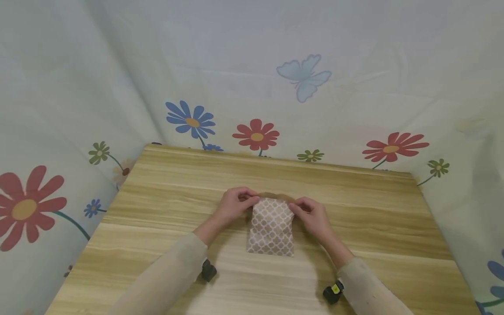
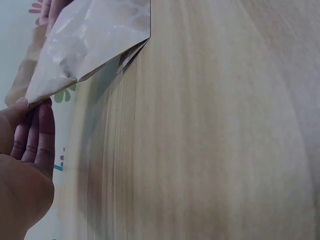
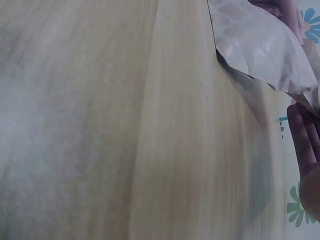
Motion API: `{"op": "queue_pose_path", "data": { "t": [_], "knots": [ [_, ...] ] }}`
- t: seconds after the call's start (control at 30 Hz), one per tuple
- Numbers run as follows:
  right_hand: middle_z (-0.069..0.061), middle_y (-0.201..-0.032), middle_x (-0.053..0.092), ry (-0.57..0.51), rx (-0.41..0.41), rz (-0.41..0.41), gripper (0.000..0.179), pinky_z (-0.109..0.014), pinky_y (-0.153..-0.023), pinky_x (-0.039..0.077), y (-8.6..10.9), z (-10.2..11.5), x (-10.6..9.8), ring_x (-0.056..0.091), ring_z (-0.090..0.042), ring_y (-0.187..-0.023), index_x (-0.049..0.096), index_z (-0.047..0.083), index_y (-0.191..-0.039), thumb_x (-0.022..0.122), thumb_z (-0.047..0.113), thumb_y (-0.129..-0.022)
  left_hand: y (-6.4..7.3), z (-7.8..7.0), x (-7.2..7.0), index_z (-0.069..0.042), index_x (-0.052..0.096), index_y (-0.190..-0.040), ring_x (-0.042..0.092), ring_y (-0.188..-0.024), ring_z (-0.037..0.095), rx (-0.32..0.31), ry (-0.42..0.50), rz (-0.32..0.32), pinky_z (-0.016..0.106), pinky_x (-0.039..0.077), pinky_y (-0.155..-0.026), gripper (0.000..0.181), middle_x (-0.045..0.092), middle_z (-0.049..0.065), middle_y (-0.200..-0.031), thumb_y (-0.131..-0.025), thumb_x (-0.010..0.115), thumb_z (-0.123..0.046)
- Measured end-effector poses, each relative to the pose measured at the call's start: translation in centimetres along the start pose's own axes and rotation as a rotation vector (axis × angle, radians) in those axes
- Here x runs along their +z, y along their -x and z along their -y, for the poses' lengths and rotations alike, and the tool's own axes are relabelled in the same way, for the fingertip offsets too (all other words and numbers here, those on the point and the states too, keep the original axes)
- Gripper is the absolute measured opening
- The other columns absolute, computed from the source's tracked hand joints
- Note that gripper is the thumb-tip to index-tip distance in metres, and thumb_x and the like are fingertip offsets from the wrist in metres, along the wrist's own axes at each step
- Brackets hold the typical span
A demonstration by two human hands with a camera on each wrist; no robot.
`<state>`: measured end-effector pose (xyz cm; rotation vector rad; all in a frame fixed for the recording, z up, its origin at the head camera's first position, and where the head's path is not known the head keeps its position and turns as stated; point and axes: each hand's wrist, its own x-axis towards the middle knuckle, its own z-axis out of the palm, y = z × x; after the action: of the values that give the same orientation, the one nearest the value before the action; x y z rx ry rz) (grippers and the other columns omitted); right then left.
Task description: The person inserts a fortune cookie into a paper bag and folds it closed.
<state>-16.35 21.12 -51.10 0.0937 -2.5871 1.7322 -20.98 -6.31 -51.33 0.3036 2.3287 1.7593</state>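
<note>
A small paper bag (image 1: 271,227) with a tan and white lattice print stands near the middle of the wooden table, its brown top edge (image 1: 275,195) at the far end. My left hand (image 1: 235,204) pinches the bag's upper left corner between thumb and fingers. At the upper right corner, my right hand (image 1: 313,215) pinches the paper the same way. In the left wrist view the paper bag (image 2: 95,40) looks creased, with its lower end near the tabletop. The right wrist view shows the bag's other side (image 3: 265,45), partly cut off by the frame.
The wood-grain table (image 1: 165,175) reaches back to a pale cloth (image 1: 236,52) printed with flowers and a butterfly, which hangs behind and at both sides. A black wrist camera (image 1: 208,270) sits at the left sleeve, another black camera (image 1: 333,293) at the right.
</note>
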Motion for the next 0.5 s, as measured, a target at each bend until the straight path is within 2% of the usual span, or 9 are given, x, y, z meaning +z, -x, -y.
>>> {"op": "queue_pose_path", "data": {
  "t": [0.17, 0.4, 0.5],
  "knots": [
    [-0.010, -0.095, 0.077, 0.012, 0.003, 0.038, 0.013, -0.022, -0.079, 0.055, -0.20, -0.38, -0.20, 0.067, -0.013, -0.086, 0.078, 0.001, -0.099, 0.077, 0.015, -0.100, -0.01, 0.29, -0.20, -0.007, 0.079, -0.109, 0.071, -0.089, 0.016, 0.006, -0.012, 0.020, 0.028, 0.059, -0.079, 0.013, 0.077, 0.002, -0.099, -0.099, 0.078, -0.015],
    [-0.016, -0.106, 0.075, 0.004, -0.009, 0.042, 0.024, -0.021, -0.087, 0.056, -0.68, -0.61, -0.73, 0.067, -0.009, -0.094, 0.073, -0.004, -0.120, 0.076, 0.008, -0.099, -0.07, 0.28, -0.14, -0.006, 0.078, -0.114, 0.073, -0.092, 0.018, 0.036, 0.030, 0.069, 0.031, 0.061, -0.084, 0.016, 0.077, 0.006, -0.101, -0.099, 0.077, -0.013],
    [-0.017, -0.108, 0.074, -0.029, -0.010, 0.036, 0.021, -0.021, -0.089, 0.056, -0.73, -0.48, -0.99, 0.068, -0.009, -0.096, 0.073, -0.003, -0.118, 0.075, 0.008, -0.100, -0.03, 0.14, -0.15, -0.006, 0.078, -0.114, 0.073, -0.092, 0.018, 0.045, 0.031, 0.075, 0.032, 0.061, -0.083, 0.016, 0.077, 0.005, -0.102, -0.100, 0.077, -0.013]
  ]
}}
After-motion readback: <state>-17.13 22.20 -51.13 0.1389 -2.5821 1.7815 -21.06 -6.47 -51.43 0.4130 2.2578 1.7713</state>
